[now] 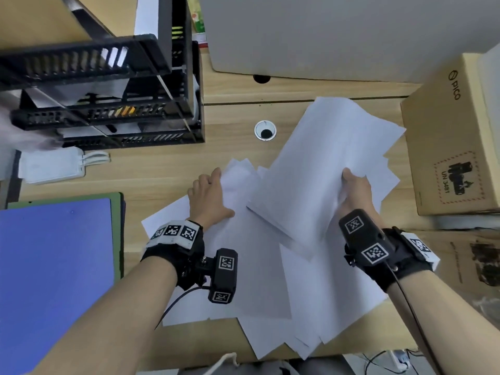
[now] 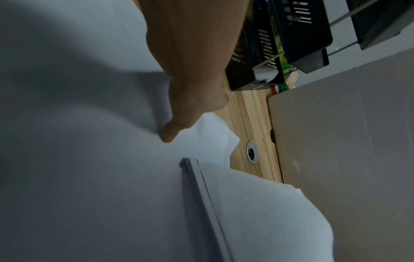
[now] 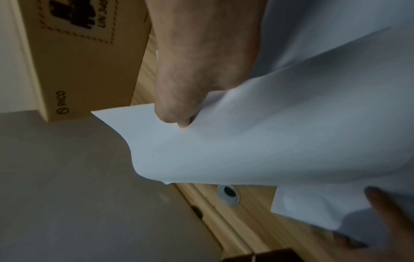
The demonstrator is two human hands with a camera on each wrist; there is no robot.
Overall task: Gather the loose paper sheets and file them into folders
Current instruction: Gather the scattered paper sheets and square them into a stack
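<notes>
Several loose white sheets (image 1: pixel 257 280) lie fanned out across the wooden desk (image 1: pixel 162 171). My right hand (image 1: pixel 354 188) grips a thick bundle of sheets (image 1: pixel 324 158) by its near edge and holds it tilted above the rest; the right wrist view shows the thumb (image 3: pixel 179 109) pinching the bundle (image 3: pixel 268 141). My left hand (image 1: pixel 208 196) is at the left edge of the spread sheets (image 2: pixel 78 177), thumb (image 2: pixel 170 133) on top, the other fingertips hidden by paper. A blue folder (image 1: pixel 54 266) lies on a green folder (image 1: pixel 118 234) at the near left.
A black tiered file tray (image 1: pixel 108 90) stands at the back left, with a white power strip (image 1: pixel 51 166) in front of it. A cardboard box (image 1: pixel 454 147) sits to the right. A grey panel (image 1: pixel 338 36) runs along the back. A cable grommet (image 1: pixel 265 130) is set in the desk.
</notes>
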